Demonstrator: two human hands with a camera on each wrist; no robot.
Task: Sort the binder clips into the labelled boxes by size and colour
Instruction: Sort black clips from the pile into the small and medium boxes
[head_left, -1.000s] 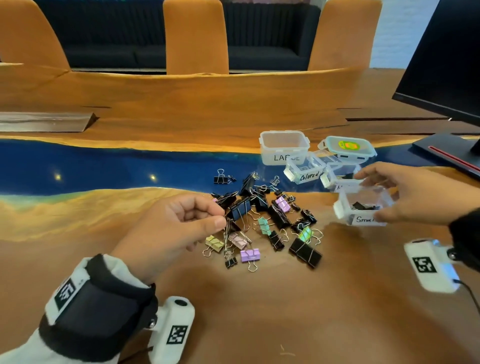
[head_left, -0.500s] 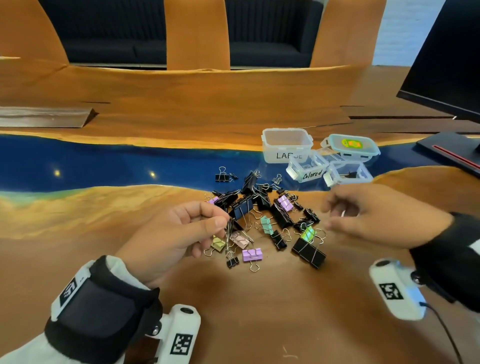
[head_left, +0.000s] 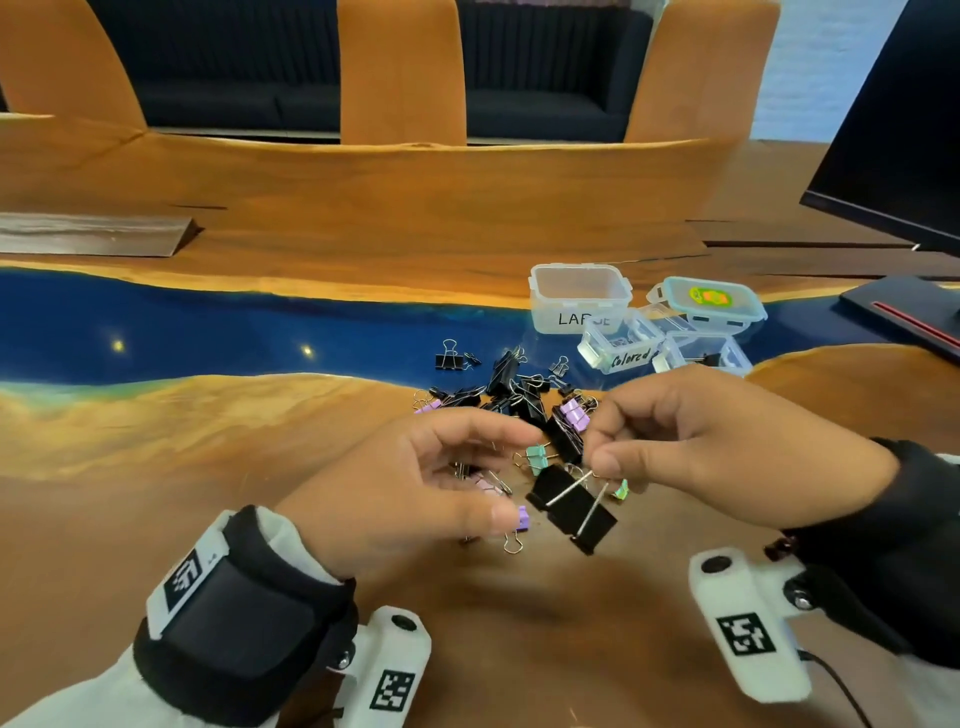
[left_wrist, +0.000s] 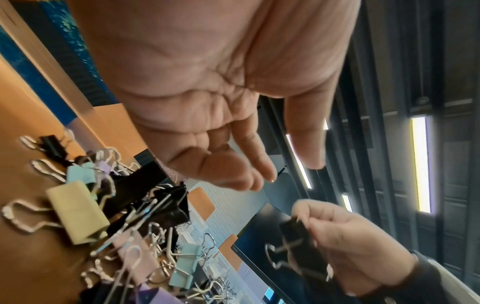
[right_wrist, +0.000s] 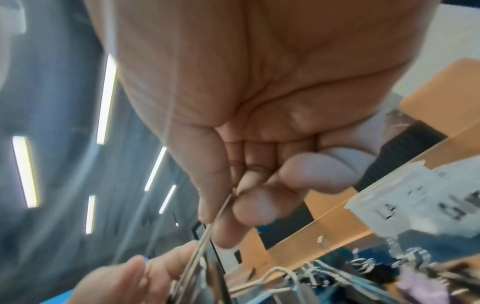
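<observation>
While the right hand (head_left: 727, 457) pinches the wire handles of a large black metal binder clip (head_left: 574, 506) between thumb and fingertips, the clip hangs just above the wood-and-blue-resin counter (head_left: 208, 467), at the near edge of the pile of mixed black and pastel binder clips (head_left: 519, 410). Just left of it the left hand (head_left: 415, 483) hovers, released, fingers loosely spread and holding nothing, as the left wrist view confirms.

Such a clip is likely light and stiff, its steel body smooth and a little slippery, so the looped wire handles are the sensible hold; they pivot, though, and the body may swing under the fingers. Neighbouring handles could snag on the way up, so a clean lift clear of the pile seems wise.

Judging by size and colour, this one belongs in the clear plastic box labelled LARGE (head_left: 579, 299), which stands on the far right of the pile. Nearer, just right of it, sit the small clear box labelled Colored (head_left: 621, 345) and another small clear box (head_left: 706, 358) whose label I cannot read.
</observation>
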